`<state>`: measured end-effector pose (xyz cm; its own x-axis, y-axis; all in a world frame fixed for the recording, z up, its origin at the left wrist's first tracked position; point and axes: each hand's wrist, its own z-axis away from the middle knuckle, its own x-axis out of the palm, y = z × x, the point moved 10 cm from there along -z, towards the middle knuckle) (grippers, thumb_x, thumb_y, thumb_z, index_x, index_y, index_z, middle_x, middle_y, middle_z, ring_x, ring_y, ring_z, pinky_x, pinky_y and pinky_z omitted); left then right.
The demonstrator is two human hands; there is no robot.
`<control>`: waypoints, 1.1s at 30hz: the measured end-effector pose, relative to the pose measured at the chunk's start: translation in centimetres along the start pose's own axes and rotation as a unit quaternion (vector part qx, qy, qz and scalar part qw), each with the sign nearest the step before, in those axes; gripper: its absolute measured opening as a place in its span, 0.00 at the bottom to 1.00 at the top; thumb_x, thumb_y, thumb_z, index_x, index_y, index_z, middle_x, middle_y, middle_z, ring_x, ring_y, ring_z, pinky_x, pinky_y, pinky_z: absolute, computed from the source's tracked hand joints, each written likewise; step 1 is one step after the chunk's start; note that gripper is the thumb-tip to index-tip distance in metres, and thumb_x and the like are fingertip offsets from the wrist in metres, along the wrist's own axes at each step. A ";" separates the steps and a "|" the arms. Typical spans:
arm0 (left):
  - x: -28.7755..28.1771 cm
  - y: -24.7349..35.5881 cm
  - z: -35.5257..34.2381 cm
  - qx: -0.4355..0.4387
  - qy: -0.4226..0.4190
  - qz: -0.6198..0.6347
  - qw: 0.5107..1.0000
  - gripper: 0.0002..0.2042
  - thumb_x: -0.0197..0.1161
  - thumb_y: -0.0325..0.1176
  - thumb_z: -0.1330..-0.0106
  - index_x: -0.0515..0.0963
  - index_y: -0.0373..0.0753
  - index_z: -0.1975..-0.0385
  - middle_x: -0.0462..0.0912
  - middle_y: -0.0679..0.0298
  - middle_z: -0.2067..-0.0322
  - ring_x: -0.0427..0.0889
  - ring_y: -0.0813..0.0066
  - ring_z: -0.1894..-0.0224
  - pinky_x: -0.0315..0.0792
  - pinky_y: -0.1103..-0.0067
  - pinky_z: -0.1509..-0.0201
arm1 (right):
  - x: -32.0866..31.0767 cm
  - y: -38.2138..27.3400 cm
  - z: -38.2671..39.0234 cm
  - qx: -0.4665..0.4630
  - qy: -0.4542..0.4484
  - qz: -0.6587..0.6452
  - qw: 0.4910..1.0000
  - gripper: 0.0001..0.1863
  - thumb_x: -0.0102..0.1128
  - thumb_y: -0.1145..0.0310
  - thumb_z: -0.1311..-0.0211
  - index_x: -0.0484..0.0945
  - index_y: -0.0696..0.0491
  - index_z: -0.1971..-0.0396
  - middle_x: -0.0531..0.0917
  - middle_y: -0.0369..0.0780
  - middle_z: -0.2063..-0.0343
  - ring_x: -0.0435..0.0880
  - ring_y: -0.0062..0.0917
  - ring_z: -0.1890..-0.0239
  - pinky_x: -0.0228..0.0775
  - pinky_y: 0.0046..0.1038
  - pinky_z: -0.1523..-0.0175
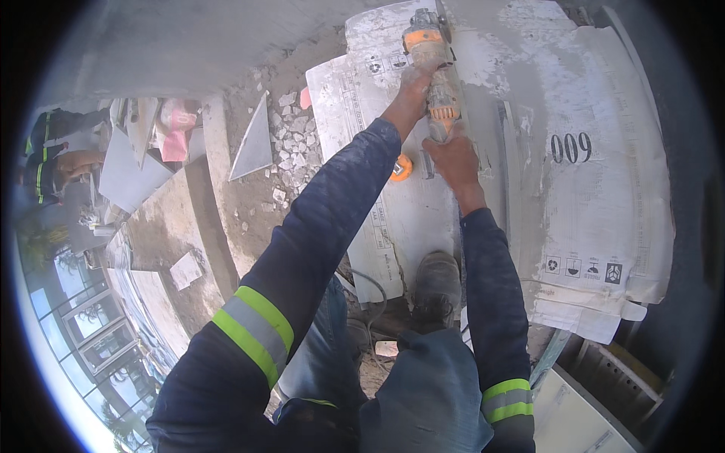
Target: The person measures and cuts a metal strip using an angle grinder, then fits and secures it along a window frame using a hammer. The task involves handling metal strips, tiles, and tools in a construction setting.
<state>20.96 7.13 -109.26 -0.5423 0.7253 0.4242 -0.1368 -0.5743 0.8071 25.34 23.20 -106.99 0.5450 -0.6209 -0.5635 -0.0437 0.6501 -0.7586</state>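
Note:
Both my hands hold a dusty orange-and-grey angle grinder (pixel 443 102), its head and disc pointing away from me at the top of the view. My left hand (pixel 413 90) is closed round the front of its body, near the head. Behind it, my right hand (pixel 456 160) is wrapped about the rear end. The grinder lies over dusty, flattened cardboard (pixel 604 181) with printed marks. A round orange tool, apparently a tape measure (pixel 402 167), rests left of my right wrist. Whether the disc touches anything is hard to make out through the dust.
Broken stone chips (pixel 296 140) and a triangular grey tile offcut (pixel 254 143) lie to the left. A cable (pixel 381 306) runs by my boot (pixel 437 281). Another person (pixel 57 162) is at the far left beside tile pieces (pixel 130 174). A white panel (pixel 581 419) stands lower right.

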 end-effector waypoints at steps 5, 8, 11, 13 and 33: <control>0.1 0.2 0.1 -0.010 0.013 0.041 0.999 0.17 0.63 0.40 0.29 0.76 0.35 0.49 0.84 0.55 0.63 0.89 0.59 0.65 0.86 0.61 0.62 | 0.0 -0.7 -0.2 -0.009 -0.004 0.025 1.000 0.33 0.69 0.54 0.46 0.71 0.63 0.49 0.86 0.59 0.61 0.87 0.55 0.54 0.78 0.49 0.47; 0.1 -0.4 0.0 -0.070 0.050 0.063 0.994 0.14 0.67 0.38 0.32 0.80 0.38 0.52 0.84 0.60 0.62 0.88 0.66 0.62 0.85 0.64 0.59 | 0.0 -0.5 -0.4 0.010 -0.022 0.017 1.000 0.33 0.70 0.54 0.46 0.70 0.62 0.48 0.86 0.59 0.58 0.87 0.54 0.52 0.79 0.49 0.46; 0.8 -0.8 0.3 -0.059 0.043 0.046 0.996 0.15 0.67 0.40 0.31 0.80 0.38 0.51 0.85 0.59 0.61 0.88 0.64 0.60 0.85 0.62 0.59 | -0.7 0.0 -0.2 -0.005 0.017 0.013 1.000 0.33 0.69 0.54 0.47 0.71 0.63 0.50 0.86 0.60 0.62 0.87 0.55 0.55 0.78 0.49 0.47; -1.9 0.1 -1.2 0.051 -0.002 -0.048 0.998 0.15 0.68 0.37 0.33 0.80 0.38 0.51 0.85 0.57 0.60 0.88 0.63 0.60 0.85 0.63 0.58 | 0.1 -1.3 0.3 -0.019 0.015 0.013 1.000 0.33 0.69 0.53 0.47 0.72 0.63 0.50 0.86 0.60 0.63 0.87 0.56 0.56 0.78 0.49 0.47; -1.4 0.5 -2.2 0.366 -0.100 -0.425 0.822 0.38 0.79 0.22 0.52 0.74 0.45 0.35 0.85 0.54 0.52 0.83 0.49 0.48 0.77 0.63 0.43 | 0.6 -0.8 0.0 0.013 -0.018 0.025 0.999 0.34 0.69 0.54 0.47 0.68 0.62 0.48 0.87 0.56 0.58 0.87 0.50 0.52 0.77 0.47 0.45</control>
<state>19.85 5.02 -110.34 -0.3512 0.8369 -0.4198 0.1792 0.5001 0.8472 25.70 22.32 -106.65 0.5721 -0.5718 -0.5880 -0.0496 0.6915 -0.7207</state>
